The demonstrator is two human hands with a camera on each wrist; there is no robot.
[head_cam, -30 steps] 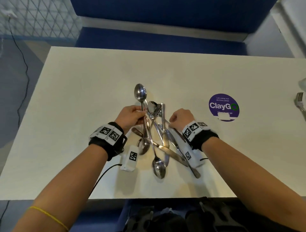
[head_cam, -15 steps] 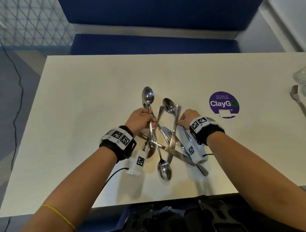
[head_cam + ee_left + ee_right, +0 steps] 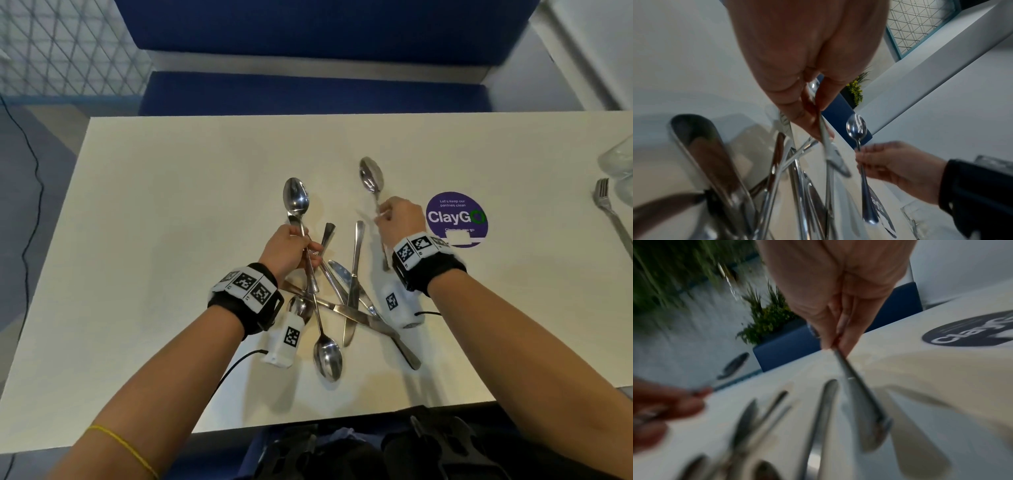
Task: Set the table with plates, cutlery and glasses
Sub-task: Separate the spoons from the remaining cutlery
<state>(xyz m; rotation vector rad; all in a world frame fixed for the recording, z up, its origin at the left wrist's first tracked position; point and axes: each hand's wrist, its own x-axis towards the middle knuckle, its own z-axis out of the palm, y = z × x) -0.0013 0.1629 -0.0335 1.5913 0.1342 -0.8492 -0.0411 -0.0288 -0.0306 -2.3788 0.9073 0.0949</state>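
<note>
Fingers (image 3: 308, 248) of the left hand (image 3: 287, 253) and right hand (image 3: 399, 222) each pinch a spoon (image 3: 296, 198), sorting the cutlery pile (image 3: 346, 308) mid-tabletop (image 3: 171, 205) for laying.

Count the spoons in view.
4. Left-hand spoon; right-hand spoon; nearest spoon, lying in the pile; half-hidden spoon below the left hand. The pile may hide more.

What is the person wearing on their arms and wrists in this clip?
Both forearms are bare, without sleeves. Each wrist carries a black strap topped with white blocks printed with black square markers. A white camera box with its own marker hangs under each wrist, trailing a black cable. A thin yellow band circles the left forearm.
</note>
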